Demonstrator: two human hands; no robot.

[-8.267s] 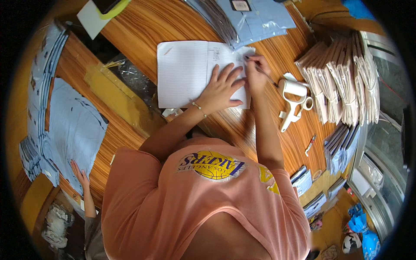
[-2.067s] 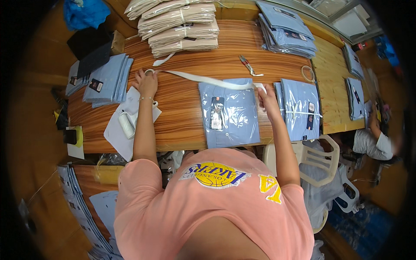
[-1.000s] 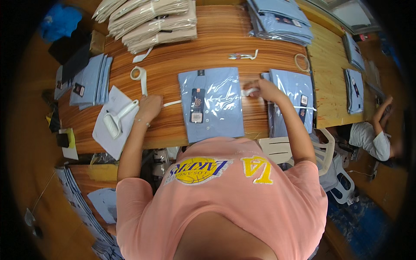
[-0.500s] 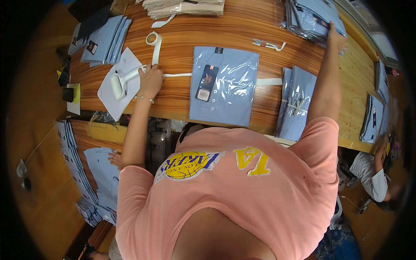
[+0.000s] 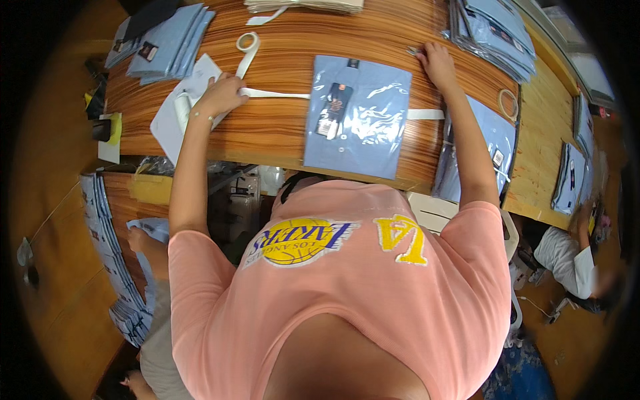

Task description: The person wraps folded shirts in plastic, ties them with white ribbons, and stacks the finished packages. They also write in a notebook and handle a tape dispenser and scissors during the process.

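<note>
A folded blue shirt (image 5: 360, 117) in a clear bag, with a dark hang tag, lies flat in front of me. White ribbon (image 5: 277, 93) runs beneath it and comes out on both sides. My left hand (image 5: 222, 98) is closed on the ribbon, left of the shirt, beside the ribbon roll (image 5: 247, 44). A white lint roller (image 5: 182, 111) on white paper lies partly behind that hand. Beyond the shirt's right far corner, my right hand (image 5: 438, 67) is closed over small thread snips (image 5: 413, 51), mostly hidden by its fingers.
Bagged blue shirts are stacked at the far right (image 5: 497, 33) and far left (image 5: 167, 47). Under my right forearm lies a tied shirt bundle (image 5: 490, 133), with a pale ring (image 5: 508, 105) near it. Another person's hand (image 5: 139, 239) touches blue fabric at lower left.
My right hand has left the far-right shirt stack and come inward onto the snips. The left hand stays at the ribbon. The whole view has shifted slightly.
</note>
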